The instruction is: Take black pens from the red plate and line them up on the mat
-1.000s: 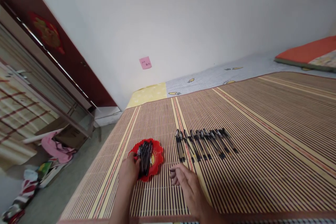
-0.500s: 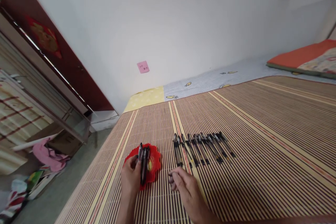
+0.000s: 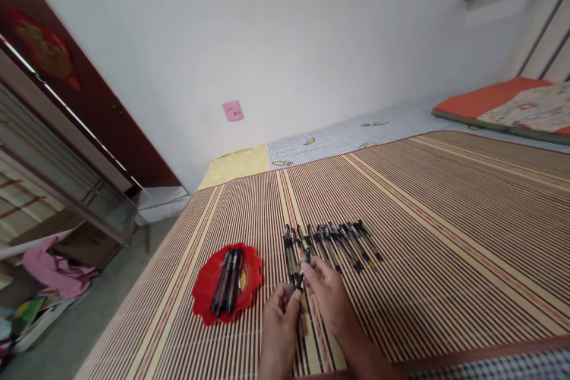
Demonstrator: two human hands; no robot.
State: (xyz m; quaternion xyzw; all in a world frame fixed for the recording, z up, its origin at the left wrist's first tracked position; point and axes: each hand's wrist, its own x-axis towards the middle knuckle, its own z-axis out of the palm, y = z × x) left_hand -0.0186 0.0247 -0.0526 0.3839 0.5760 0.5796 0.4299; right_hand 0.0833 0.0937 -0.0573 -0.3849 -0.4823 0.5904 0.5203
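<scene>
Both of my hands are closed on one black pen (image 3: 300,280), held at a slant above the striped mat. My left hand (image 3: 281,312) pinches its lower end, while my right hand (image 3: 326,285) grips near the upper end. Just beyond them a row of pens (image 3: 341,240) with black caps and clear barrels lies side by side, partly hidden by my right hand. To the left of my hands a red scalloped plate (image 3: 205,288) carries several dark pens (image 3: 228,280) lying together.
The striped mat (image 3: 423,237) covers the bed. A patterned sheet (image 3: 338,133) runs along the wall, with an orange folded quilt (image 3: 481,98) at the far right. A pink note (image 3: 233,111) sticks to the wall. Floor clutter (image 3: 57,267) lies beyond the left edge.
My left hand has left the pens on the red plate and come across to my right hand. Both now hold a pen between them. The view has shifted slightly to the right.
</scene>
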